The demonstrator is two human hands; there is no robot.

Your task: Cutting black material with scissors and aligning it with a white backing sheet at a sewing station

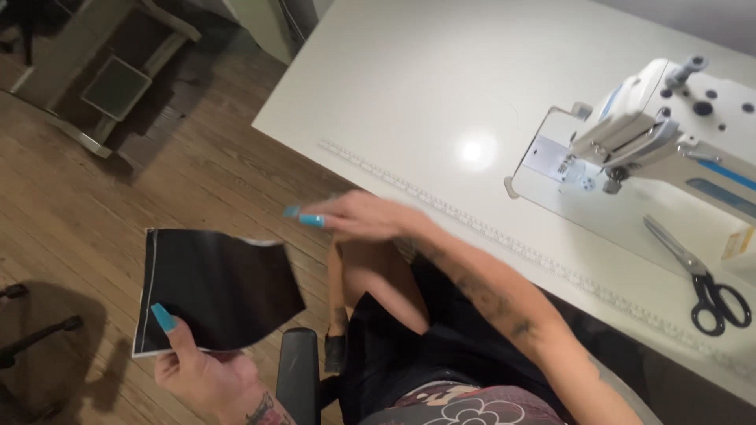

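Fabric (216, 287), a black piece with a pale edge down its left side, is hanging out over the wood floor (87, 220) to the left of the white surface (409, 86), well apart from the sewing machine (654, 130). The left hand (201, 370) is holding it from below at the bottom corner, thumb pressing on the front, so that grip is pinching the fabric. The piece is curling a bit along its top and right edges.

The right hand (362, 214) is hovering near the front edge of the surface, not touching the fabric, fingers stretching out flat toward the left. It's blurry, but that grip is looking spread and holding nothing. Both hands are sporting long turquoise nails.

The person is sitting, a bare knee showing under the right arm, in dark clothing, with a black chair arm (298, 378) just beside the leg.

Over on the surface, a ruler strip (504, 236) is running along the front edge, and black-handled scissors (697, 275) are lying just in front of the machine, near its right end. A grey treadle frame (110, 71) is sitting on the floor at upper left.
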